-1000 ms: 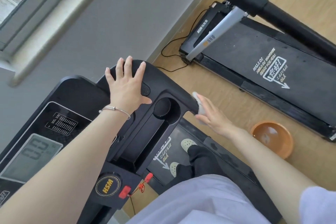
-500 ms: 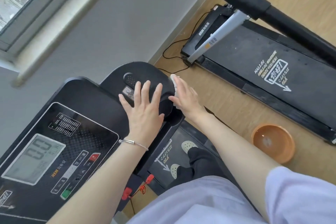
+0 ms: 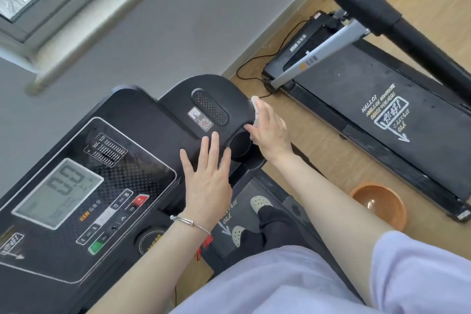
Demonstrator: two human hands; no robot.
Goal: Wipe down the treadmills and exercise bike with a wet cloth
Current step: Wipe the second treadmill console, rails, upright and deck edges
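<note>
Orange plastic made up the round basin (image 3: 377, 205), which sat on the wooden floor (image 3: 328, 153) between the two machines. A pale shine lay across its bottom, possibly a little clear water, though that could not be told for certain. The other hollow in sight, the round cup holder (image 3: 240, 144) sunk into the near treadmill (image 3: 142, 120) console, looked dark, and nothing showed in it.

The white cloth (image 3: 256, 109) was at the right-hand outer edge of that console, just beside the cup holder. The right hand (image 3: 270, 132) pressed it against the black plastic with fingers laid straight along it and the thumb reaching onto the console's rim. The left hand (image 3: 206, 181) lay flat on the console top, fingers straight and slightly spread, holding nothing, a thin silver bracelet (image 3: 190, 223) at its wrist. The two hands were near each other but not touching, with the cup holder between them.

A grey display (image 3: 58, 191) read 0.0 on the console's left part. Across the floor stood the second treadmill (image 3: 356, 99), a black cable (image 3: 254, 69) looping by its front end.
</note>
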